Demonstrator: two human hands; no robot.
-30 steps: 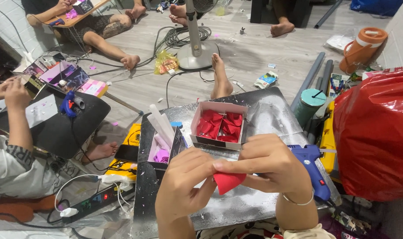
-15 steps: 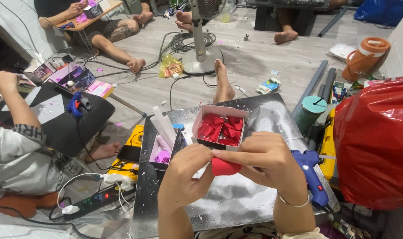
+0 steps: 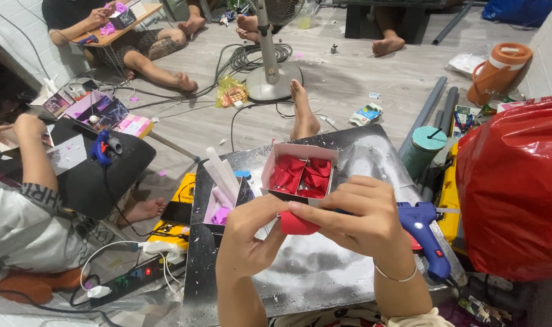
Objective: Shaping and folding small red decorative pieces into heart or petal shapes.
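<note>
Both hands meet over the grey, glue-flecked counter [image 3: 324, 272], pinching one small red folded piece [image 3: 298, 224] between them. The left hand [image 3: 247, 237] grips its left edge with thumb and curled fingers; the right hand [image 3: 359, 217] closes over its top and right side, so only the lower red corner shows.

Just behind the hands sits a square white-walled box [image 3: 297, 174] filled with red folded pieces. To its left stands a smaller open box [image 3: 222, 204] with a pale lilac inside, holding white sticks that lean up and out. A blue glue gun [image 3: 426, 233] lies on the counter just right of the right hand, nozzle toward a large shiny red bag [image 3: 513, 188].

On the floor beyond, a small blue-green packet [image 3: 366, 114] lies near a bare foot, a yellow crinkled wrapper [image 3: 231, 94] rests beside a fan base [image 3: 273, 79], and an orange jug [image 3: 499, 71] with a white band stands at far right.
</note>
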